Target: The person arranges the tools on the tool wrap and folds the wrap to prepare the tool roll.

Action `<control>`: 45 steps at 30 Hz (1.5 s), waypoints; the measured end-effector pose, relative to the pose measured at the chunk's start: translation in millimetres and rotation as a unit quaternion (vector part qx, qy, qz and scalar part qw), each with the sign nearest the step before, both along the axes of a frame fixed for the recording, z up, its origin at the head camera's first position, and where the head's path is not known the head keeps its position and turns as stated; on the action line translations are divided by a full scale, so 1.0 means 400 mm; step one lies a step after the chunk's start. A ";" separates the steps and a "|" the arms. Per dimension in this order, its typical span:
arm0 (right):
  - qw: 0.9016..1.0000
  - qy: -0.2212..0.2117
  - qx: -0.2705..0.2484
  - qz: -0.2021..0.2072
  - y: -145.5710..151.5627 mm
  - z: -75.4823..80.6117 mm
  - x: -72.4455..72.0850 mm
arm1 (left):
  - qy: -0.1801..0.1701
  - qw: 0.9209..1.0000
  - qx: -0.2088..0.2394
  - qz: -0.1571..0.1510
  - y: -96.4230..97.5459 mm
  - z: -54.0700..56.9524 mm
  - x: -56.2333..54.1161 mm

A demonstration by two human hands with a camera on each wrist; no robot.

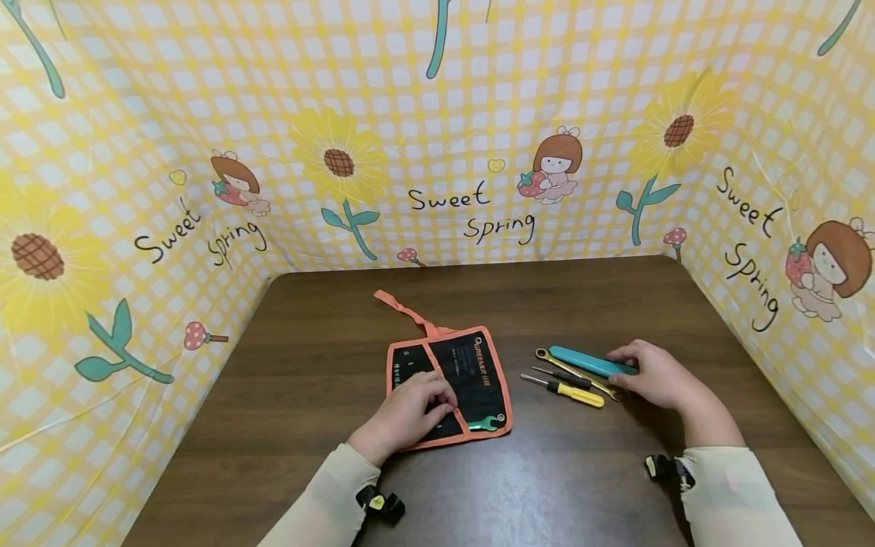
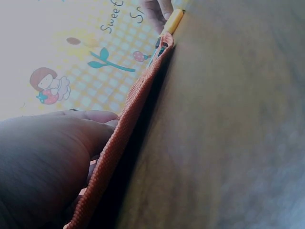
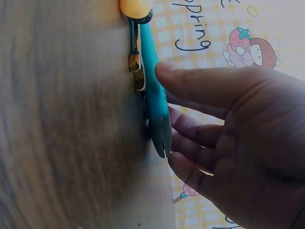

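A black tool pouch (image 1: 472,365) with orange trim lies on the table, its orange strap trailing off the far side. My left hand (image 1: 413,410) rests over it, thumb and forefinger pinching at the orange strip across its middle. The head of a green wrench (image 1: 487,423) sticks out past that strip at the near corner. To the right, my right hand (image 1: 659,374) grips one end of a teal utility knife (image 1: 588,361). In the right wrist view the thumb lies along one side of the knife, and its dark grey slotted end (image 3: 161,138) shows between thumb and fingers.
Beside the knife lie a brass-coloured wrench (image 1: 543,354), a small black screwdriver (image 1: 570,378) and a yellow-handled screwdriver (image 1: 579,395). The brown wooden table (image 1: 307,365) is walled at the back and sides by yellow checked cloth (image 1: 444,152).
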State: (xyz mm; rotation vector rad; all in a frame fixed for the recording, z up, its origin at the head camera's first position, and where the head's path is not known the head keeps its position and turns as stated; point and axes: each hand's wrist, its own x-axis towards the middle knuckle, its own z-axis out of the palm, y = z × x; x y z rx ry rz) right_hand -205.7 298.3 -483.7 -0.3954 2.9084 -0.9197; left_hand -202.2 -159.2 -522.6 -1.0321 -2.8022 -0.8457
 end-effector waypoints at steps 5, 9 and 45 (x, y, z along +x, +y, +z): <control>1.000 0.002 0.000 -0.008 0.004 -0.004 0.001 | 0.004 1.000 0.001 -0.001 0.000 -0.003 0.000; 1.000 -0.001 -0.001 -0.013 0.004 -0.007 -0.001 | 0.002 1.000 0.000 -0.001 -0.001 -0.004 -0.001; 1.000 0.011 0.006 -0.012 0.002 -0.018 -0.006 | -0.007 1.000 -0.001 0.003 0.000 0.000 -0.001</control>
